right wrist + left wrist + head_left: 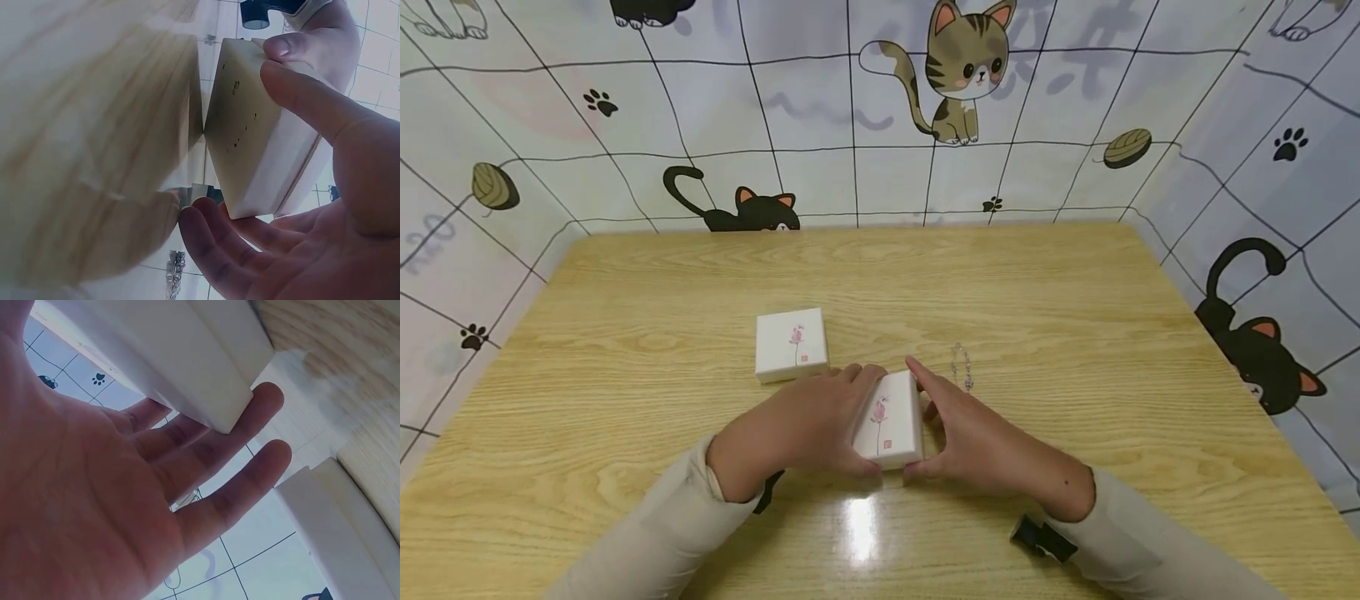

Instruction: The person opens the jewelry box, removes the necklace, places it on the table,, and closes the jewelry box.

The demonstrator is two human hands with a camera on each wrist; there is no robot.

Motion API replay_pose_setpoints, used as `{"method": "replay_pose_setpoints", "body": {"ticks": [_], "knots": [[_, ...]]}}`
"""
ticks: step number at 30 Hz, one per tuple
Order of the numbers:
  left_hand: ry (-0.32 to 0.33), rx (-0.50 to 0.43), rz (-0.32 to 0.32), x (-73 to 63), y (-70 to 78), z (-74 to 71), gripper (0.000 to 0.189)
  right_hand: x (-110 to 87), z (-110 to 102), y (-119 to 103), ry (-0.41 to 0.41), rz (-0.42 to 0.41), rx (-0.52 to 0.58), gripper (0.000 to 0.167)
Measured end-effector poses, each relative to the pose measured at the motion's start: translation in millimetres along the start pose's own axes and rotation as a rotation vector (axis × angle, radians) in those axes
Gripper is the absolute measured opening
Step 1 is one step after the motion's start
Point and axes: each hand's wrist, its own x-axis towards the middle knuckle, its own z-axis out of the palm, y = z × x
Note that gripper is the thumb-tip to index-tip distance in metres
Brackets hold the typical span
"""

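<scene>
A white box (886,421) with a pink flower printed on its top is between my two hands near the middle of the table. My left hand (812,421) grips its left side, thumb at the near edge and fingers toward the far edge. At the right side, my right hand (981,437) holds it between thumb and fingers. In the right wrist view the box's speckled underside (240,119) shows, tilted to the tabletop. Just beyond my right fingers lies a thin silvery bracelet (967,382), seen partly in the right wrist view too.
Another white box (777,343) with the same flower print stands on the wooden table (625,333), behind and left of my left hand. Cat-patterned cloth walls (812,108) rise along the table's back and sides.
</scene>
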Motion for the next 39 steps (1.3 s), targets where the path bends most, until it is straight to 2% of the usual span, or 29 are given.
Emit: {"method": "replay_pose_setpoints", "body": {"ticks": [12,17,20,23,29,35,39], "knots": [[-0.051,-0.067,-0.007,-6.0,-2.1,-9.3,0.097,-0.6,-0.1,4.3,-0.042,-0.046,-0.04,0.114],[-0.039,-0.077,-0.073,-13.2,-8.1,-18.0,0.101,-2.4,-0.4,1.9,-0.047,-0.008,-0.11,0.11],[-0.002,-0.049,-0.115,-19.2,-17.1,-27.4,0.102,-2.7,-0.4,1.4,-0.05,0.006,-0.147,0.108],[0.046,-0.003,-0.122,-22.9,-27.8,-34.3,0.101,-3.9,-0.8,2.6,-0.06,-0.008,-0.188,0.108],[0.129,0.058,-0.127,-23.6,-52.0,-35.8,0.106,-5.8,-0.6,4.0,-0.077,-0.026,-0.211,0.107],[0.118,0.072,-0.203,-16.6,-78.0,-37.1,0.103,-7.6,-1.2,4.0,-0.091,-0.024,-0.222,0.104],[0.116,0.071,-0.234,-14.3,-87.7,-38.0,0.101,-7.7,-1.3,4.6,-0.085,-0.031,-0.227,0.103]]}}
